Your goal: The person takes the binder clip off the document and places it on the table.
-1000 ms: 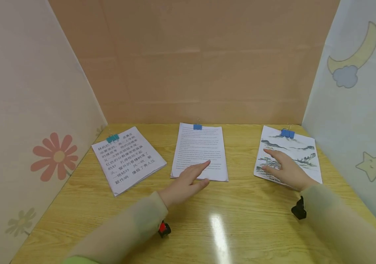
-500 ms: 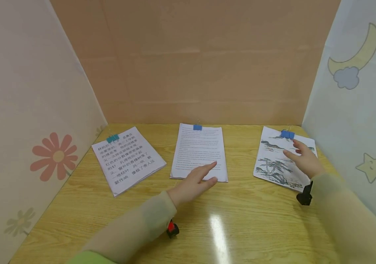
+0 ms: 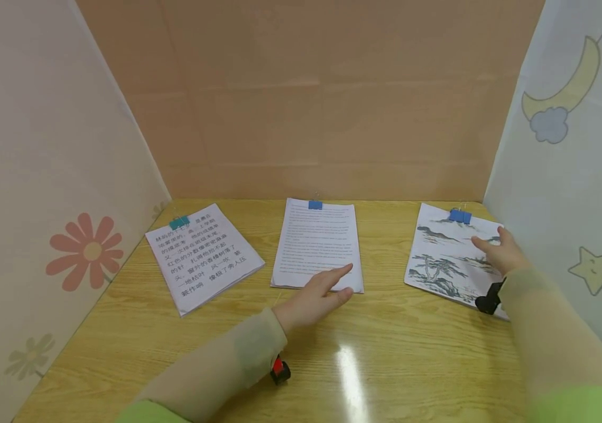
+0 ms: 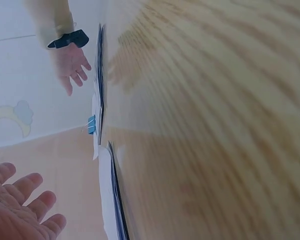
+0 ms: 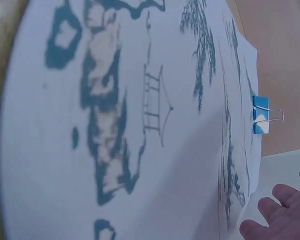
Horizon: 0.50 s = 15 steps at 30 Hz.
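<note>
Nearest, toward the front edge of the desk [image 3: 385, 364]: left hand [image 3: 318, 296] flat and relaxed, fingers straight, fingertips resting on the near right corner of the middle text sheaf [image 3: 318, 247]; nothing gripped. Further right, near the desk's right edge: right hand [image 3: 500, 251] open, fingers extended over the far right part of the landscape print sheaf [image 3: 446, 258]; actual contact with the paper cannot be told, nothing pinched. Blue binder clip [image 3: 460, 216] on that sheaf's far edge, just beyond the fingertips. Left of centre: sheaf with large characters [image 3: 202, 255], lying askew, teal clip [image 3: 179, 222] at its far corner. At the far edge, centre: small blue clip [image 3: 315, 204] on the middle sheaf.
</note>
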{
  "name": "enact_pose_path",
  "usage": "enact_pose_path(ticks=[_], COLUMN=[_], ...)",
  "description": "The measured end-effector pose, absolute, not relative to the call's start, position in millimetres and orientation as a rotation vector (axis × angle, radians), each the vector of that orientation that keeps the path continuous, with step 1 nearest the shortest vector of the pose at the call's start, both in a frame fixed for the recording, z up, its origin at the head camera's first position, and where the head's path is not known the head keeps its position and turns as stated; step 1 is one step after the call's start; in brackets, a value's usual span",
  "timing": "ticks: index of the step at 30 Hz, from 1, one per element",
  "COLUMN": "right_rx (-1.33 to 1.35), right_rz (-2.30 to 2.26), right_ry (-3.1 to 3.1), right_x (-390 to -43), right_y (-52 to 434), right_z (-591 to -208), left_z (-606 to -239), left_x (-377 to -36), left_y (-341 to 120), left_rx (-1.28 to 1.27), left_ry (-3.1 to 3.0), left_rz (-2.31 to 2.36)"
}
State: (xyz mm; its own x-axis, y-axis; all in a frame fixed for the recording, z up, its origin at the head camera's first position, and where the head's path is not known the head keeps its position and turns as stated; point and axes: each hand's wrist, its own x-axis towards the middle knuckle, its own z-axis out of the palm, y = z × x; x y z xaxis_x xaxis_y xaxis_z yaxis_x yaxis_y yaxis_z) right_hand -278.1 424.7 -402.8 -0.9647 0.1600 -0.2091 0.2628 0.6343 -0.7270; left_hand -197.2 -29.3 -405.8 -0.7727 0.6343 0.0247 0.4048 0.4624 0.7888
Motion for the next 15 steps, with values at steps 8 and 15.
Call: enact_pose_path(ticks=[8, 15], right_rx=[0.277, 0.35], right_rz=[-1.018, -0.774], right_ry=[2.676, 2.746], right_x=[-288, -286], right_y=[440, 442], right_z=[-420, -423], left_z=[-409, -412], left_x=[-197, -199], left_y=[-28, -26], left_rx=[0.899, 0.891], left_ry=[2.433, 2.43], left_rz=[1.198, 1.201])
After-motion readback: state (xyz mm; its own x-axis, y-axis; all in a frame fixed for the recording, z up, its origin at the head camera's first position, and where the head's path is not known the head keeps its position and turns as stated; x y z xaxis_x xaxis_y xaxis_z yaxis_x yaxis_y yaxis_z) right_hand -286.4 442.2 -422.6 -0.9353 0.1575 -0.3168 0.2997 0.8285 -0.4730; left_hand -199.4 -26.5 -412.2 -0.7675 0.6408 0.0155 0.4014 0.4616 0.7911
